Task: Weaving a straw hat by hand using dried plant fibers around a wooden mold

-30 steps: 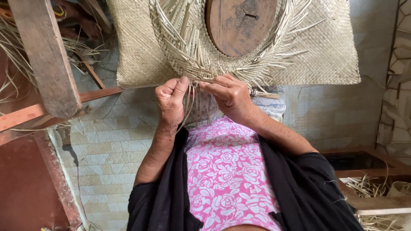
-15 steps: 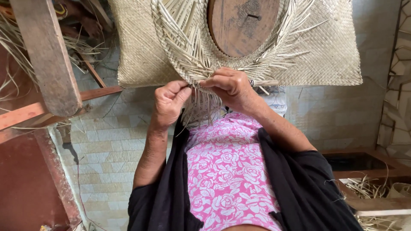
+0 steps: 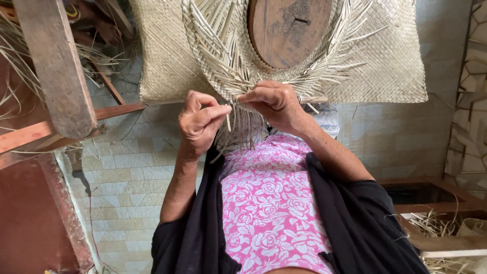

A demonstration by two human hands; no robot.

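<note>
Left hand point(image 3: 200, 122): fingers curled, thumb and forefinger pinched on a single pale straw strand point(image 3: 229, 121) hanging just below the woven edge.
Right hand point(image 3: 274, 104): fingers closed on the near edge of the woven straw piece point(image 3: 223, 61), gripping the plaited rim where loose ends stick out.
Woven straw piece: wrapped around a round wooden block point(image 3: 286, 30), top centre of view, above the person's lap; unwoven strands fan outward and hang down between the hands.
Flat woven mat point(image 3: 390, 71): behind the piece, spreading left and right.
Clothing: pink floral garment point(image 3: 271, 203), dark sleeves.
Surroundings: wooden beam point(image 3: 56, 66) at upper left; tiled floor point(image 3: 127, 187) beneath; loose straw point(image 3: 436, 223) at lower right.
</note>
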